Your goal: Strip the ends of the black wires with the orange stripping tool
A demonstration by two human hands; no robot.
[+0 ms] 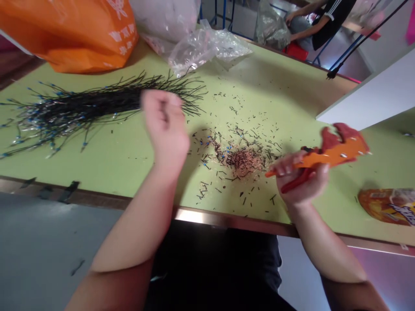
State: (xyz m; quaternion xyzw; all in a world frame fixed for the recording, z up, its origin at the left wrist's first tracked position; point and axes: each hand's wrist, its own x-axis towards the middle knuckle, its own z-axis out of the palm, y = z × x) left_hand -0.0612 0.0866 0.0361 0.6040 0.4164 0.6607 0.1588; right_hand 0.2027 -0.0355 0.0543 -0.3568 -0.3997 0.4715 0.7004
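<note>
My left hand (165, 129) hangs blurred above the green table (129, 160), its fingers curled, with no object showing in them. Just left of it lies a long bundle of black wires (81, 106) with blue terminals on their ends. My right hand (301, 179) grips an orange and red wire stripper (333, 149), whose jaws point away to the right. Between my hands is a scattered heap of copper strands and cut black insulation bits (243, 162).
An orange plastic bag (68, 36) and a clear plastic bag (207, 49) lie along the far edge. A printed snack packet (389, 206) sits at the right. A white panel (366, 93) juts in at right. A seated person (324, 21) is beyond the table.
</note>
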